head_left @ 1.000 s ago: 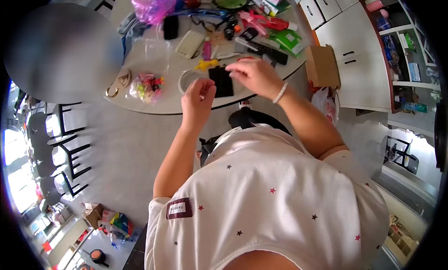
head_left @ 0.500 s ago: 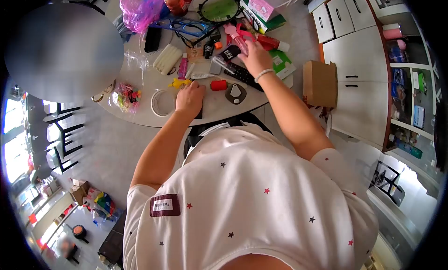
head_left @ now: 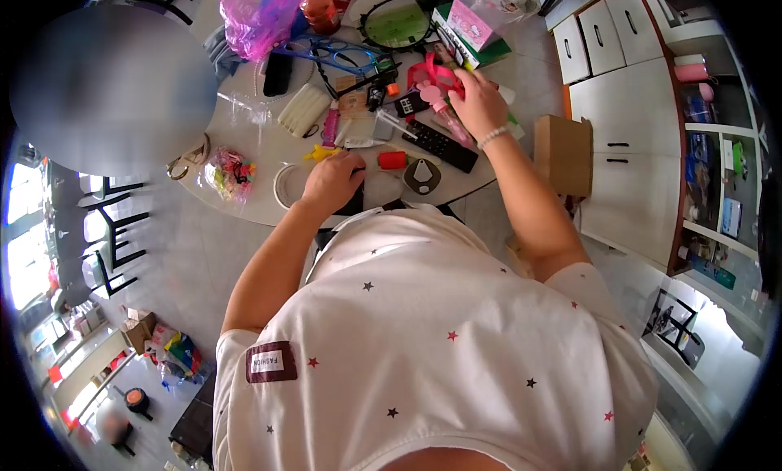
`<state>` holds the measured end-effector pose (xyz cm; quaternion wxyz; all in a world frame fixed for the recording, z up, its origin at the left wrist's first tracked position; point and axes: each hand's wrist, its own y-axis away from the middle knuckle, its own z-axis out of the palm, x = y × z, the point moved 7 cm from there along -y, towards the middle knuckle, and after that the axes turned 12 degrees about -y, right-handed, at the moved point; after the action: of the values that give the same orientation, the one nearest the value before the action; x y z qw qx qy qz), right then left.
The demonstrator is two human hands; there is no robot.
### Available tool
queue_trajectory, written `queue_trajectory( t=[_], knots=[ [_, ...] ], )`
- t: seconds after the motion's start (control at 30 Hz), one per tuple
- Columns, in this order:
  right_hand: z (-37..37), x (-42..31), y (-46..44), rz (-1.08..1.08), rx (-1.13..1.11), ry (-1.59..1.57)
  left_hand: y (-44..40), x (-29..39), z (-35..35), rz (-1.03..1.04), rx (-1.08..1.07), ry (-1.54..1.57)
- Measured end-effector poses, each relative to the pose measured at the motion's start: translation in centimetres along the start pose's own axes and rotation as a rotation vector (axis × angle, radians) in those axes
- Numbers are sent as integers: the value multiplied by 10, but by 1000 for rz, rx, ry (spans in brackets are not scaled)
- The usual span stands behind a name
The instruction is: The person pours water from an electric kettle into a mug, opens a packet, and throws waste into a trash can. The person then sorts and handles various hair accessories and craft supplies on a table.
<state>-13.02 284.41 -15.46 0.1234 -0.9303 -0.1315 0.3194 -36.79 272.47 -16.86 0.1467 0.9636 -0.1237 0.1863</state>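
My right hand [head_left: 481, 106] is closed on something I cannot make out, beside a pink bottle [head_left: 444, 116] and a red strap [head_left: 432, 70]. On the black item [head_left: 355, 202] near the table's front edge rests my left hand [head_left: 331, 180], its fingers bent and their grip unclear. A yellow piece [head_left: 321, 152] lies just beyond that hand, and a white roll [head_left: 287, 186] is left of it. Right of it are a red spool [head_left: 392, 160] and a dark rounded object with a white centre [head_left: 422, 177]. A black remote [head_left: 442, 145] lies between my hands.
Farther back on the table [head_left: 269, 157] are a purple bag [head_left: 259, 19], an orange bottle [head_left: 318, 11], blue glasses [head_left: 350, 55] and a pink box [head_left: 475, 21]. A bag of small colourful things [head_left: 229, 175] lies at left. A cardboard box [head_left: 563, 155] stands beyond the right edge.
My right hand has left the pink bottle's top and moved right, near the red strap; the bottle now lies lower beside the remote. My left hand stays near the front edge.
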Motion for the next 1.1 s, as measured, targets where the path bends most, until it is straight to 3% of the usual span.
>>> queue_trajectory(
  t=[0.17,0.2,0.3,0.33,0.37,0.47,0.57,0.6,0.7,0.73,0.77,0.83,0.9,0.97,1.1],
  knots=[
    [54,3,-28,79,-182,193,5,-2,-18,51,40,17],
    [56,4,-29,157,-169,101,6,-4,-22,40,45,54],
    [47,-31,-22,111,-150,-108,12,-9,-32,-17,45,177],
    [38,-50,-17,38,-120,-297,13,-10,-36,-51,35,225],
    [20,-83,-10,-95,-82,-278,13,-10,-40,-84,23,274],
    [9,-139,13,-258,-180,-511,17,29,-95,134,554,150],
    [-6,-180,23,-382,-316,-743,4,35,-90,260,495,240],
    [-9,-180,23,-393,-256,-751,-3,29,-82,195,402,398],
    [5,-142,19,-16,-363,-901,-14,14,-51,-10,103,848],
    [14,-114,13,28,-252,-991,-14,12,-49,-61,114,888],
    [1,-91,5,183,-205,-645,-12,6,-48,-103,124,861],
    [-2,-9,-6,201,100,-201,-7,-8,-46,-189,144,809],
    [-20,33,-8,208,168,275,0,-11,-52,-213,158,805],
    [-14,64,-7,292,-45,466,5,-17,-53,-224,183,802],
    [0,75,-7,216,-300,349,11,-29,-53,-247,176,742]
  ],
)
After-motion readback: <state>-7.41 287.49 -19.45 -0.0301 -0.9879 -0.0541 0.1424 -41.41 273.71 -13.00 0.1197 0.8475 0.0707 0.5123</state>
